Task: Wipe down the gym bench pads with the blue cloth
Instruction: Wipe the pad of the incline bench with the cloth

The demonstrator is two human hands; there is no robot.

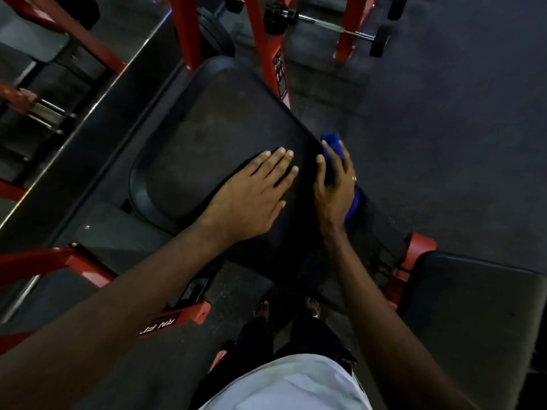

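While our left hand (254,187) lay flat, fingers straight, on the black pad (213,128), our right hand (334,187) gripped the blue cloth (333,146) against the pad's right edge. Bunched so small, it might, we judged, slip off or skip patches.

Surface (213,137): the bench pad, mid-view, running from the far centre towards the near right.
Left hand (251,190): flat on the surface's near part, fingers pointing at its right edge.
Right hand (336,184): just right of the left hand, holding the cloth against the surface's right edge.
Cloth (333,146): under the right hand, showing past the fingertips and behind the palm.
Second pad (473,315): near right, beside the surface's near end.
Barbell (328,25): on the floor, far right, behind the surface.
Frame upright (268,48): behind the surface's far right edge.
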